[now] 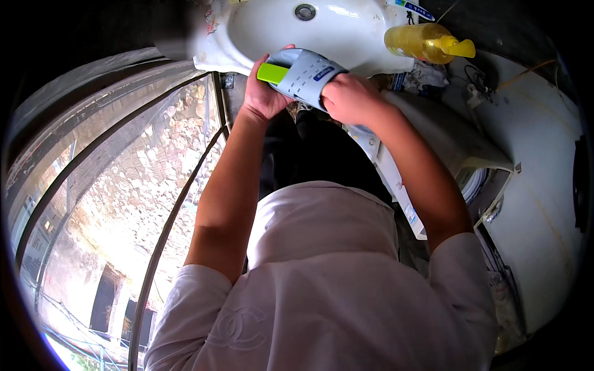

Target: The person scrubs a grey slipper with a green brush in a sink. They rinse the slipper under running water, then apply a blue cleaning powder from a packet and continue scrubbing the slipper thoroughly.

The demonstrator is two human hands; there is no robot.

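A grey-blue slide slipper (304,79) is held between my two hands, over the near rim of a white ceramic washbasin (260,28). My left hand (267,92) grips its left end, with a bright green flat piece (273,73), perhaps a brush handle, beside the palm and running under the slipper's strap. My right hand (350,99) is at the strap's right opening, its fingers partly hidden inside. What those fingers hold cannot be seen.
On the basin's right corner lies a yellow pump bottle (420,42), near a toothpaste tube (415,8). A metal drain (306,12) sits in the basin. A framed window (171,208) runs along the left. At the right stands a pale appliance (445,134) beside a wall.
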